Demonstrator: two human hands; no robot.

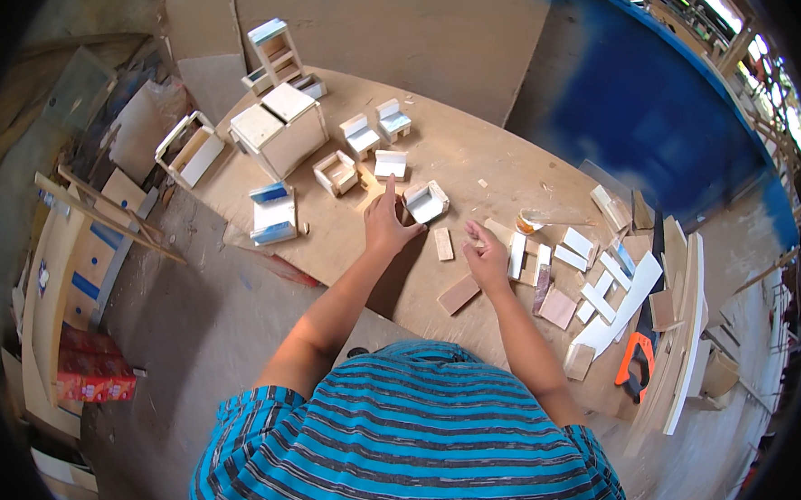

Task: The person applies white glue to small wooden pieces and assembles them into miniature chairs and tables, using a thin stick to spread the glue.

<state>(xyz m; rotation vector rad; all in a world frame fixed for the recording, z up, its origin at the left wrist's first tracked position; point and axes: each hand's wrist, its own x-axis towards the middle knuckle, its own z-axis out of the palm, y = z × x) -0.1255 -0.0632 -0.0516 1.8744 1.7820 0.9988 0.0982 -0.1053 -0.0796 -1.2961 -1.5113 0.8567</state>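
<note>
No lettering, numbers or signs can be read anywhere here.

Hands [386, 228] [488, 262]: two
White-seated miniature chairs [362, 138]: three
Box-like miniature seats [428, 203]: two
Blue-and-white miniature bench [276, 213]: one
Miniature cabinet [293, 140]: one
Orange-handled saw [646, 350]: one
Cup [528, 227]: one
Tabletop [465, 149]: one
Loose wooden pieces [558, 308]: over ten; overlaps hide the exact number

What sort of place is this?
Probably a small woodworking workshop: miniature wooden chairs stand on a worktable, loose cut wood pieces lie toward its right side, and there is an orange-and-black handle, likely a saw's.
</note>
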